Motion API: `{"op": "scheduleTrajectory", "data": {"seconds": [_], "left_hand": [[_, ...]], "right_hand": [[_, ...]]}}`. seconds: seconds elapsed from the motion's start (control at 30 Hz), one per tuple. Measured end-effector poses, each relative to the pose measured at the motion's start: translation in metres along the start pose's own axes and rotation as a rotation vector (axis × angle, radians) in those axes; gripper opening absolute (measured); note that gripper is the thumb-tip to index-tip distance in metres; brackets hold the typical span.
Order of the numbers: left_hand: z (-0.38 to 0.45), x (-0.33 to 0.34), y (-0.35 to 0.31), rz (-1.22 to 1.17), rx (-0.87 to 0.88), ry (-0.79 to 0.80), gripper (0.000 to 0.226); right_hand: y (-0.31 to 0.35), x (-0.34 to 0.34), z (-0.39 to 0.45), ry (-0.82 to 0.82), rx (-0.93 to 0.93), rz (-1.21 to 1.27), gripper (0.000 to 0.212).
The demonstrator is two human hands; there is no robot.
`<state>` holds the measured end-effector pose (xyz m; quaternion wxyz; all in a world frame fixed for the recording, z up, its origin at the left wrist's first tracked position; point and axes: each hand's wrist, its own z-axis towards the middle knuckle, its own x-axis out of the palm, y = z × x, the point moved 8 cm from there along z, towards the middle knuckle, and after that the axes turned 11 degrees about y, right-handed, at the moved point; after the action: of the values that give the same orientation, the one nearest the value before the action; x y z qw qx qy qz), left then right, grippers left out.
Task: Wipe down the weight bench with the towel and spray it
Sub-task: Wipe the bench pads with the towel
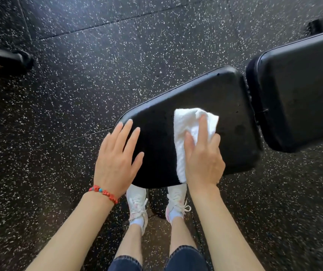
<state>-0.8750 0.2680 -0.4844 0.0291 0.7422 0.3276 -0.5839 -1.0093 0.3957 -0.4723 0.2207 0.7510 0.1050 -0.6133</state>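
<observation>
Over the speckled floor (pixel 78 85), the left hand (pixel 117 159), a red bracelet (pixel 103 192) at its wrist, lies flat with straight fingers on the bench (pixel 205 90) seat's near-left edge. Just beside it, the right hand (pixel 203 159) presses the white towel (pixel 188 122) onto the seat, forefinger straight, other fingers curled over its edge. The back pad (pixel 303 90) is farther right.

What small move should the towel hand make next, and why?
Probably slide the right hand, holding the folded white towel, leftward across the black padded bench seat: the towel covers only its right part, and bare pad lies between it and the flat left hand.
</observation>
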Motion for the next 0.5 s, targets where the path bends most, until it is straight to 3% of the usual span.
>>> {"op": "scheduleTrajectory", "data": {"seconds": [0.2, 0.3, 0.4, 0.5], "left_hand": [[0.001, 0.003, 0.005, 0.050, 0.062, -0.032, 0.050], [0.001, 0.004, 0.007, 0.054, 0.064, -0.030, 0.050], [-0.002, 0.005, 0.007, 0.055, 0.062, -0.019, 0.050], [-0.005, 0.006, 0.006, 0.072, 0.056, -0.013, 0.051]], "right_hand": [[0.010, -0.010, 0.060, -0.192, 0.099, -0.081, 0.041], [0.035, -0.007, 0.034, -0.294, -0.095, -0.245, 0.035], [0.063, 0.012, -0.012, -0.240, -0.373, -0.258, 0.037], [0.064, 0.014, -0.005, -0.218, -0.478, -0.294, 0.039]]}}
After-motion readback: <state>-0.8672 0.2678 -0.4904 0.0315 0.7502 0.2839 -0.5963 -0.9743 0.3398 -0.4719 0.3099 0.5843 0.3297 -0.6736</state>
